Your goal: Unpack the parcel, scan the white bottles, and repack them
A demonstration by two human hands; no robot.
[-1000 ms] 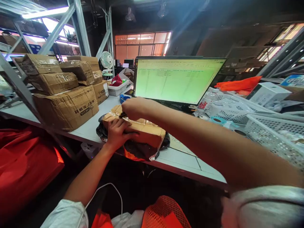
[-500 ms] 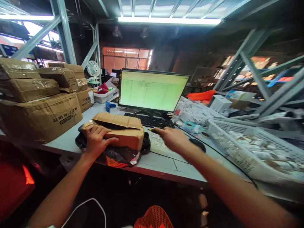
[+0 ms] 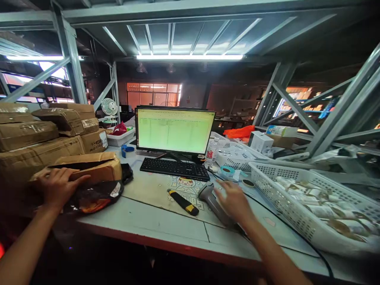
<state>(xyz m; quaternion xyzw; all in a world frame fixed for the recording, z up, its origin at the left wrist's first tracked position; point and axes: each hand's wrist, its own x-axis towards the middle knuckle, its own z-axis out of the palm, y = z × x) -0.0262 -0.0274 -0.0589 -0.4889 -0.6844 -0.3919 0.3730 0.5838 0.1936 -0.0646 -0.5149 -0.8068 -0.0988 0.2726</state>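
Observation:
My left hand (image 3: 59,186) grips the near edge of an opened cardboard box (image 3: 102,170), thumb along the front and fingers over the top. Black plastic wrapping (image 3: 97,194) lies under and around the box. On the desk mat, a black and yellow utility knife (image 3: 182,202) lies loose. A grey handheld barcode scanner (image 3: 215,204) rests to the right of the knife. Over the scanner's right side is my right hand (image 3: 236,202), fingers spread and slightly blurred; whether it touches the scanner I cannot tell.
A monitor (image 3: 175,130) and black keyboard (image 3: 175,168) stand at the back. Stacked cartons (image 3: 68,146) fill the left side. At right, a white perforated basket (image 3: 282,202) holds several label rolls. A black cable (image 3: 285,217) crosses the desk beside blue tape (image 3: 227,170).
The knife has left my right hand and now lies on the mat. My right hand has moved over to the scanner. My left hand has shifted the box leftward, toward the cartons.

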